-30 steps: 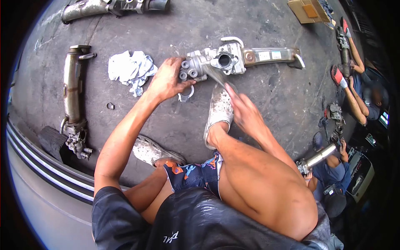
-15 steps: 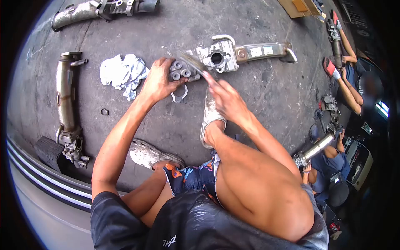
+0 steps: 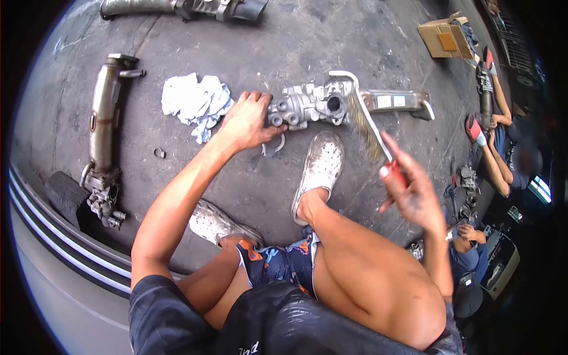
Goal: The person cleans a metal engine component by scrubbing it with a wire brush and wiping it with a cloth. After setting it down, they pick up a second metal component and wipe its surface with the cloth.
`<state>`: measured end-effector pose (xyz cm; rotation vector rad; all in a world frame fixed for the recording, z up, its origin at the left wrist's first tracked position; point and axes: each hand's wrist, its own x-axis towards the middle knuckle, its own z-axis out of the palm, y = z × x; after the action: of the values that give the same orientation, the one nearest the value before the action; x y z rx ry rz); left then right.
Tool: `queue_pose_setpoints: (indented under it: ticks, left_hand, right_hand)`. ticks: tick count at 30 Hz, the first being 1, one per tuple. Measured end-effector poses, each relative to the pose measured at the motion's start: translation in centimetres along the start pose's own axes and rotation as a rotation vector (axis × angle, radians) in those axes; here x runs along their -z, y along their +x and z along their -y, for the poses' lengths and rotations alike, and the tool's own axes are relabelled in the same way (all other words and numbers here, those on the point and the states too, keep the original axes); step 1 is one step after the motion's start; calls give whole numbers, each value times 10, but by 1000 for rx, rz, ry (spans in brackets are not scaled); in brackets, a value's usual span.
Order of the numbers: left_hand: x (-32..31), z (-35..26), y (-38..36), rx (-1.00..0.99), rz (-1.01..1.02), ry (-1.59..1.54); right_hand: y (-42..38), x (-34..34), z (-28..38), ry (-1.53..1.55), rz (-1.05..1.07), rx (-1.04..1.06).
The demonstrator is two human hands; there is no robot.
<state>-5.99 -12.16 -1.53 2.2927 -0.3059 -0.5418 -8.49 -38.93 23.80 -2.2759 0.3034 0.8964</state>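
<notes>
My left hand is wrapped round the left end of a grey metal valve housing, which lies on the dark floor and joins a flat metal cooler with white labels. Its fingers are closed on the housing. To the right of the housing, my right hand grips the red handle of a wire brush. The brush's bristles are blurred beside the housing's round opening. A crumpled white cloth lies left of my left hand, and a thin metal ring is just below it.
Another metal cooler lies at the left, near a small clamp. A metal pipe assembly is at the top. An open cardboard box stands at upper right. Co-workers handle parts along the right side.
My right hand has moved right and down with the brush, away from the housing. The view has shifted, so floor objects appear further right. My left hand still holds the housing.
</notes>
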Motion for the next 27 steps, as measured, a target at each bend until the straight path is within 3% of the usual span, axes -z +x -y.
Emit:
queue_pose_setpoints:
  ticks: [1, 4, 7, 8, 10, 11, 13, 16, 17, 19, 21, 23, 25, 27]
  left_hand:
    - [-4, 2, 1, -4, -1, 10]
    - [-2, 1, 2, 2, 44, 36]
    - [-10, 3, 0, 5, -26, 3]
    - [-13, 6, 1, 5, -30, -2]
    - [-8, 3, -1, 23, 20, 6]
    - [-3, 0, -1, 30, 46, 11]
    - [0, -5, -2, 41, 52, 38]
    - [-12, 4, 0, 6, -33, 74]
    - [-14, 6, -1, 22, -30, 35]
    - [-16, 4, -5, 42, -9, -34]
    - [-12, 3, -2, 44, -11, -48]
    - [-12, 4, -1, 30, -11, -6]
    - [-3, 0, -1, 43, 24, 27]
    - [-5, 0, -2, 44, 36, 3]
  right_hand:
    - [8, 12, 14, -40, 47, -2]
    - [21, 34, 64, -537, 40, 340]
    - [52, 23, 74, -809, -41, 714]
    - [73, 14, 78, -886, 3, 688]
    - [146, -33, 76, -1026, 275, 353]
    - [178, -53, 58, -1022, 206, 284]
    - [190, -57, 97, -1099, 349, 111]
    - [159, -28, 136, -1283, 299, 147]
    - [142, -11, 144, -1283, 234, 318]
    - [128, -9, 155, -1167, 293, 226]
    - [140, -38, 114, -1156, 162, 382]
    - [177, -69, 124, -1407, 378, 138]
    - [176, -64, 152, -1338, 423, 151]
    - [153, -45, 168, -1281, 237, 347]
